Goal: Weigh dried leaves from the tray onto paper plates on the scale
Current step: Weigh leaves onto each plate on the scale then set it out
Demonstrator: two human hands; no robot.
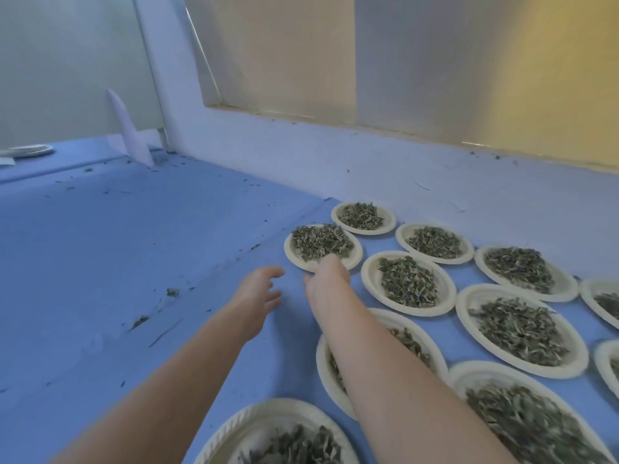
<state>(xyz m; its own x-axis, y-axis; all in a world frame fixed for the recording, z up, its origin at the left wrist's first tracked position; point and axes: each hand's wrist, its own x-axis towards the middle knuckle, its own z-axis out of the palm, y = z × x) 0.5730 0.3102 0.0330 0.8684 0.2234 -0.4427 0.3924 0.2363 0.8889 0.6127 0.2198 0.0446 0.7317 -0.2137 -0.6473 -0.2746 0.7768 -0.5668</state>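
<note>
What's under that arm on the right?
A paper plate of dried leaves lies under the right forearm. Its rim and some leaves show; the middle is covered.

1. Eleven paper plates with dried leaves sit on the blue worktop (134, 262): the far-left plate (323, 247), the rearmost plate (363, 217), a plate beside it (434, 243), a centre plate (408, 283), a right-rear plate (526, 272), a large plate (521, 329), a plate under the forearm (418, 333), a near-right plate (536, 416), a nearest plate (274, 433), and two plates cut by the right edge (603, 301) (608, 363).
2. Two hands: left hand (259, 293), right hand (326, 279).
3. One small stack of empty plates (28, 150) at far left.
4. One upright white sheet (129, 128) at the corner.
</note>
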